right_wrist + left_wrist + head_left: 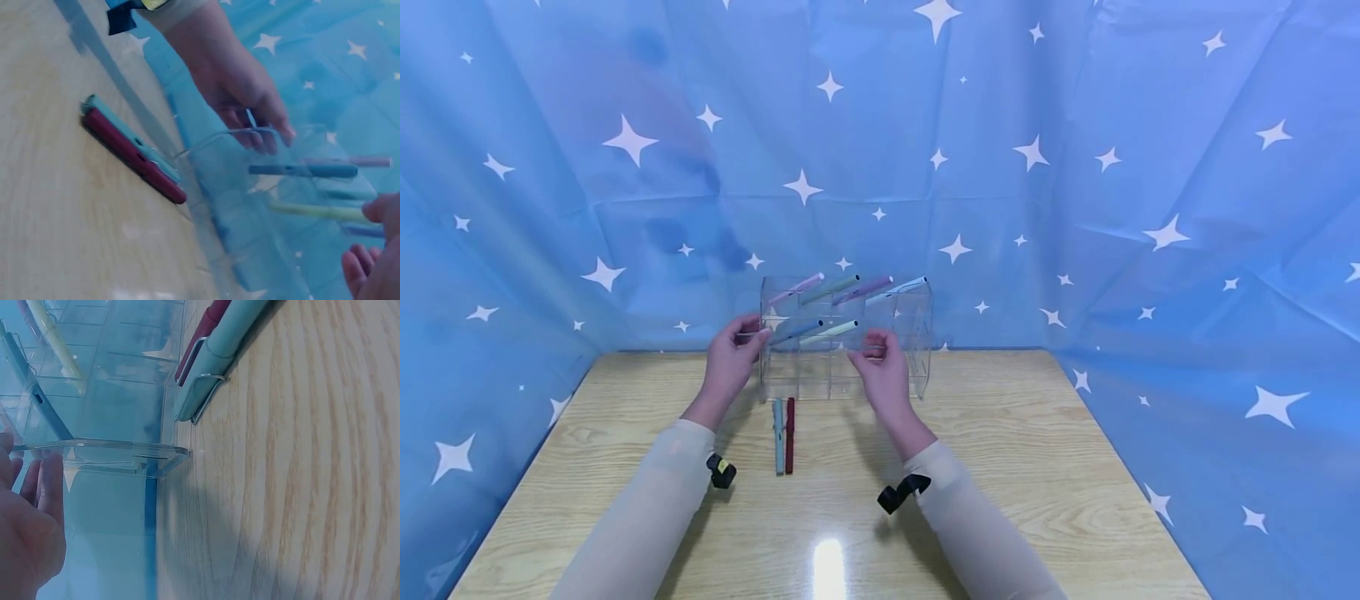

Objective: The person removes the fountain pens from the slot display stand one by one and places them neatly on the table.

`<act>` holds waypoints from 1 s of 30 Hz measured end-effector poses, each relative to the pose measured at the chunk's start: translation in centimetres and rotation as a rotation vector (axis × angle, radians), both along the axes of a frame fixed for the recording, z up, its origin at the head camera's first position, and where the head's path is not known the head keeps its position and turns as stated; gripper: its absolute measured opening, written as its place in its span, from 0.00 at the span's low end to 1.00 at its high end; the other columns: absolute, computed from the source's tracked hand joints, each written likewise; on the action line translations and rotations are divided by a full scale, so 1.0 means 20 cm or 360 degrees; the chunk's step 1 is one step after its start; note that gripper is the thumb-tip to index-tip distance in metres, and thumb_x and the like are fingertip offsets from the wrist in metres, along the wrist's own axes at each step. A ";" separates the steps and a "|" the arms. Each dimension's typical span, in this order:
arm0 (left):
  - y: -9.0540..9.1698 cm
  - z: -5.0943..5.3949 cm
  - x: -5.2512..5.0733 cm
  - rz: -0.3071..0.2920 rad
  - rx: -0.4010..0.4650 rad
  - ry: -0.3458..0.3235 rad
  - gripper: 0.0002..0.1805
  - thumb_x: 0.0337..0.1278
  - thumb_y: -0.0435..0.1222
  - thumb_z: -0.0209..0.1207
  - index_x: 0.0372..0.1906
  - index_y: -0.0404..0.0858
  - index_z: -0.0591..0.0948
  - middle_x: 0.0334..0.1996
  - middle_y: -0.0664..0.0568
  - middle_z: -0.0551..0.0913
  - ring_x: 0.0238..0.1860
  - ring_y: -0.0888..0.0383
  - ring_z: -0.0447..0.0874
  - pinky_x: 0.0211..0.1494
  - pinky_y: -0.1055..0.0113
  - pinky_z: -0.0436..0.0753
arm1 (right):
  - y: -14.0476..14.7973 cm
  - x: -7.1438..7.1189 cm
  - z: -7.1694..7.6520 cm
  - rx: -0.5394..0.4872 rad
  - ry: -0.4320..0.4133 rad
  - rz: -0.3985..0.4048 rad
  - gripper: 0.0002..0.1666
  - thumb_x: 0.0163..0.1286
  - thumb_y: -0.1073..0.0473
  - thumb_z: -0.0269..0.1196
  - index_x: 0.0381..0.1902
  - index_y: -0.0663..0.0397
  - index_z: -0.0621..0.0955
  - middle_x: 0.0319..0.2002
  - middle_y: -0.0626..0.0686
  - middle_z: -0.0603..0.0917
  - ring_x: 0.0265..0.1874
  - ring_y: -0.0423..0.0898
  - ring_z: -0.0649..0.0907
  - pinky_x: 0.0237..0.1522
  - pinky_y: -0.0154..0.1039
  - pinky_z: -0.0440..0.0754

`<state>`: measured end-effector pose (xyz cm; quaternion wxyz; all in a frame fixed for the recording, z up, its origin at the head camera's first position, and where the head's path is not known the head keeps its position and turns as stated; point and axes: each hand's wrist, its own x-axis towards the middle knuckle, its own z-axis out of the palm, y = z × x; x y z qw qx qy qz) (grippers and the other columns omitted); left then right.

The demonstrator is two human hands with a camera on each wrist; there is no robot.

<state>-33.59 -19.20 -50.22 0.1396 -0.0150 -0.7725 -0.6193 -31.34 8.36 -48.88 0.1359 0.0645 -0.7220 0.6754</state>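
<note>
A clear compartmented pen organizer stands at the back of the table with several pens slanting out of it. My left hand holds its left side wall by the edge, fingers outside the wall in the left wrist view. My right hand is in front of the organizer's right half, fingers loosely bent, with nothing visibly held. Its thumb is close to the pale yellow-green pen, beside the blue pen; contact is unclear. Pink, green, purple and light blue pens are in the upper row.
A teal pen and a dark red pen lie side by side on the wooden table, in front of the organizer. Behind hangs a blue curtain with white stars. Each wrist carries a small black camera.
</note>
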 end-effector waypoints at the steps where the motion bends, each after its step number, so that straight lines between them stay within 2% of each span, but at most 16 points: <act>1: 0.00 0.00 0.00 0.0001 0.0003 -0.0003 0.29 0.81 0.46 0.67 0.75 0.34 0.79 0.60 0.39 0.84 0.53 0.52 0.83 0.51 0.70 0.90 | 0.00 -0.01 0.01 0.0000 -0.0002 0.0011 0.24 0.73 0.69 0.75 0.63 0.61 0.80 0.57 0.57 0.83 0.49 0.50 0.86 0.47 0.35 0.89; 6: -0.01 -0.01 0.00 -0.0002 0.0013 -0.0012 0.29 0.81 0.46 0.67 0.75 0.35 0.79 0.60 0.40 0.84 0.53 0.50 0.83 0.52 0.68 0.91 | -0.02 -0.07 0.04 0.0064 0.0017 0.0041 0.27 0.74 0.67 0.75 0.67 0.64 0.78 0.62 0.62 0.83 0.51 0.53 0.87 0.50 0.38 0.91; 11: -0.01 -0.03 0.01 -0.0016 0.0021 -0.0039 0.29 0.80 0.45 0.67 0.75 0.35 0.78 0.59 0.40 0.84 0.53 0.50 0.83 0.52 0.66 0.92 | -0.05 -0.10 0.07 0.0094 -0.0025 0.0076 0.28 0.73 0.68 0.75 0.67 0.62 0.80 0.60 0.59 0.85 0.44 0.50 0.88 0.46 0.43 0.93; 14: -0.01 -0.03 0.01 -0.0006 0.0024 -0.0034 0.29 0.80 0.46 0.67 0.75 0.35 0.79 0.59 0.40 0.84 0.52 0.51 0.83 0.51 0.68 0.91 | -0.06 -0.12 0.09 0.0063 -0.0065 0.0170 0.27 0.75 0.68 0.73 0.68 0.65 0.80 0.58 0.61 0.85 0.41 0.55 0.90 0.45 0.47 0.94; 18: 0.00 -0.03 0.00 -0.0005 0.0018 -0.0015 0.28 0.80 0.45 0.67 0.75 0.37 0.79 0.59 0.41 0.84 0.52 0.50 0.83 0.49 0.71 0.90 | -0.07 -0.15 0.10 0.0053 -0.0100 0.0263 0.23 0.77 0.68 0.71 0.66 0.69 0.80 0.55 0.62 0.86 0.43 0.63 0.91 0.43 0.44 0.94; 21: 0.00 -0.02 0.00 -0.0013 0.0007 -0.0012 0.28 0.80 0.45 0.67 0.75 0.37 0.79 0.59 0.41 0.84 0.53 0.50 0.83 0.50 0.71 0.90 | -0.07 -0.16 0.10 0.0076 -0.0121 0.0284 0.19 0.78 0.68 0.71 0.63 0.64 0.83 0.52 0.60 0.89 0.42 0.63 0.92 0.40 0.45 0.94; 26: -0.01 -0.01 -0.01 -0.0006 0.0003 -0.0022 0.29 0.80 0.46 0.67 0.75 0.37 0.79 0.59 0.41 0.84 0.53 0.51 0.83 0.51 0.71 0.90 | -0.09 -0.18 0.12 0.0166 -0.0150 0.0334 0.13 0.80 0.64 0.70 0.59 0.54 0.87 0.49 0.59 0.90 0.38 0.56 0.92 0.38 0.54 0.94; 28: -0.01 -0.01 -0.01 0.0001 0.0011 -0.0023 0.28 0.80 0.46 0.67 0.74 0.37 0.79 0.59 0.41 0.84 0.52 0.51 0.83 0.50 0.71 0.91 | -0.09 -0.18 0.13 0.0194 -0.0165 0.0356 0.12 0.81 0.63 0.69 0.58 0.51 0.87 0.48 0.59 0.90 0.37 0.54 0.92 0.35 0.53 0.93; 30: -0.01 0.00 -0.01 -0.0003 0.0007 -0.0021 0.28 0.80 0.46 0.67 0.74 0.37 0.79 0.59 0.40 0.84 0.52 0.51 0.83 0.51 0.71 0.91 | -0.10 -0.19 0.13 0.0207 -0.0186 0.0372 0.11 0.82 0.63 0.68 0.58 0.50 0.88 0.49 0.58 0.90 0.36 0.52 0.93 0.31 0.46 0.90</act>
